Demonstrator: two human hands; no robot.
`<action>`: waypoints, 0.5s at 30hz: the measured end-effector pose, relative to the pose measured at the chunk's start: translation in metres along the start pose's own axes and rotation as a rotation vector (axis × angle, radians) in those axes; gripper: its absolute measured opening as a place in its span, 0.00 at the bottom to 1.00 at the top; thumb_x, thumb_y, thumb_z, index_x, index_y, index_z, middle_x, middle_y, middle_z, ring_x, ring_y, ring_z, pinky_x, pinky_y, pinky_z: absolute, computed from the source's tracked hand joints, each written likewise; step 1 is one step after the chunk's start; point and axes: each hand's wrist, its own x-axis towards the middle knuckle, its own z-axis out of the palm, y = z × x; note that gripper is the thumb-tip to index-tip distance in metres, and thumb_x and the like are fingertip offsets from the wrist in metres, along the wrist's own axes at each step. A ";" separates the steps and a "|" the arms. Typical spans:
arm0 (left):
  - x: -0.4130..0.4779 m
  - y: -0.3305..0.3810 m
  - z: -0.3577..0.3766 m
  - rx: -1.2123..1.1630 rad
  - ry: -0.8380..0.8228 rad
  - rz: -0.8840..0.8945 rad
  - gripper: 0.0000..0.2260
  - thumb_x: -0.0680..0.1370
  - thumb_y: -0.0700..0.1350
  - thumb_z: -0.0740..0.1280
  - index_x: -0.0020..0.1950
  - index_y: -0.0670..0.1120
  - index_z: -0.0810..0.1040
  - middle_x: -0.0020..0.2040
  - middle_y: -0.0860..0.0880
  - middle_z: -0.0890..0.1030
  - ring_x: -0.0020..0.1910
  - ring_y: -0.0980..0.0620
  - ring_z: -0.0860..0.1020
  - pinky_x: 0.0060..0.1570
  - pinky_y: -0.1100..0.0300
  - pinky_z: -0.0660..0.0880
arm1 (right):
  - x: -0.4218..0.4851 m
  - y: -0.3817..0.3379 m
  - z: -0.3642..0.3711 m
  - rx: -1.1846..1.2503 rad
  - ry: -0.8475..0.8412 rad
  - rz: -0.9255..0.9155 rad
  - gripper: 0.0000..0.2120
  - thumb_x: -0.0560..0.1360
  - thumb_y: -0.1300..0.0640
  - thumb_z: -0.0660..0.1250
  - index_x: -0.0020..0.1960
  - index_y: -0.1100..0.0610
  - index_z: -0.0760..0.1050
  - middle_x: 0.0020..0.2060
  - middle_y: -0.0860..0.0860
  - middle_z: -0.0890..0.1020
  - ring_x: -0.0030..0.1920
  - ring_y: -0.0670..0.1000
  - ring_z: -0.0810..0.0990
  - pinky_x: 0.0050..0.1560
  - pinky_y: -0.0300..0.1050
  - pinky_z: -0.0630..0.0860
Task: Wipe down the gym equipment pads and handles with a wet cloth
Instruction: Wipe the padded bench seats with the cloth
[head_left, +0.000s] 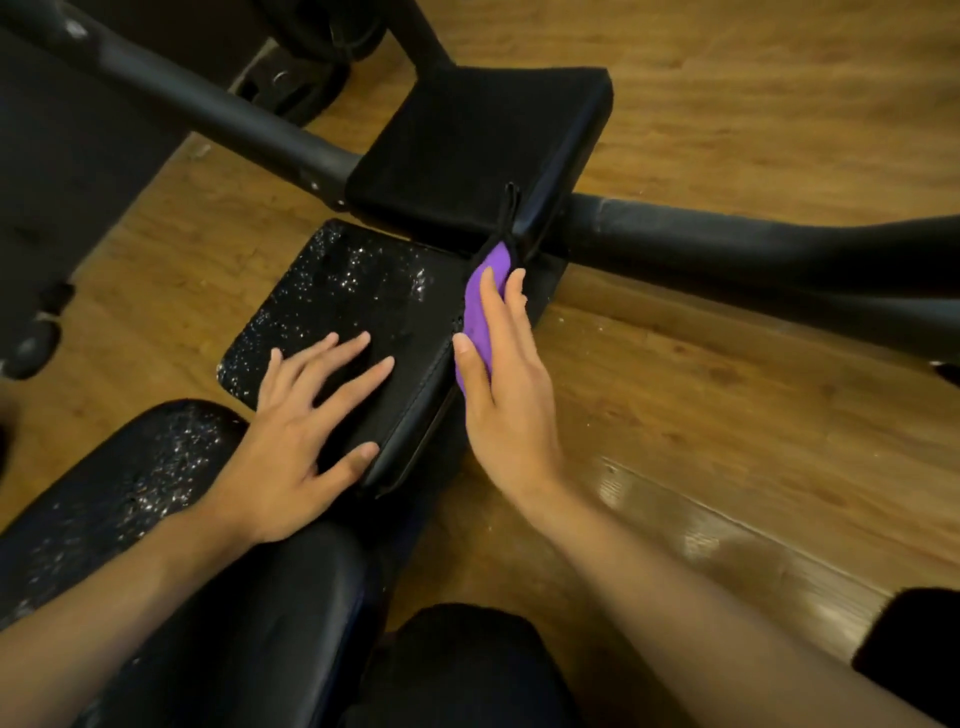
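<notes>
The left hand (291, 441) lies flat on top of the black seat pad (353, 291), fingers straight and spread wide, palm down near the pad's closer end, grasping nothing. The right hand (506, 395) is stretched out along the pad's right side. Its fingers are straight and close together, pressing a purple cloth (480, 306) against that side wall, and the thumb rests up on the stitched top seam. The cloth is bunched under the palm and fingers. Only a strip of it shows past the fingertips and beside the thumb, so how it is folded cannot be told.

The far and left parts of the seat pad glitter with pale specks, and whether these are droplets or flaking cannot be made out. The same speckling covers a longer black pad (130, 493) under the left forearm, which runs out of view at the lower left.

Just beyond the cloth a thin black loop (511, 202) stands at the corner of a square black pad (478, 140) that sits higher than the seat pad. A black frame tube (208, 109) passes under that square pad and comes out to the right.

Around it all is a wooden floor (727, 104). At the top edge dark round shapes, perhaps weight plates (306, 78), are too dim to read, and a dark object (909, 639) is cut off at the lower right.
</notes>
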 end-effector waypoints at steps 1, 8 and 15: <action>0.003 0.000 0.000 -0.002 0.007 -0.008 0.31 0.83 0.68 0.53 0.83 0.56 0.61 0.84 0.51 0.58 0.83 0.44 0.54 0.75 0.24 0.47 | 0.000 0.003 0.004 0.008 0.008 -0.009 0.28 0.86 0.48 0.53 0.83 0.44 0.47 0.83 0.43 0.43 0.81 0.43 0.41 0.66 0.18 0.43; 0.003 0.007 -0.003 -0.023 -0.027 -0.028 0.36 0.81 0.70 0.52 0.84 0.52 0.61 0.84 0.47 0.58 0.83 0.41 0.53 0.74 0.23 0.45 | 0.020 0.015 0.013 -0.134 0.185 -0.217 0.26 0.84 0.53 0.51 0.81 0.60 0.60 0.81 0.64 0.51 0.82 0.59 0.42 0.81 0.61 0.43; 0.002 0.011 -0.003 -0.023 -0.025 -0.054 0.37 0.80 0.72 0.52 0.84 0.53 0.61 0.83 0.47 0.58 0.83 0.41 0.53 0.75 0.25 0.43 | -0.013 0.005 0.045 0.095 0.219 -0.185 0.22 0.85 0.59 0.53 0.75 0.67 0.68 0.77 0.61 0.68 0.81 0.59 0.57 0.81 0.54 0.57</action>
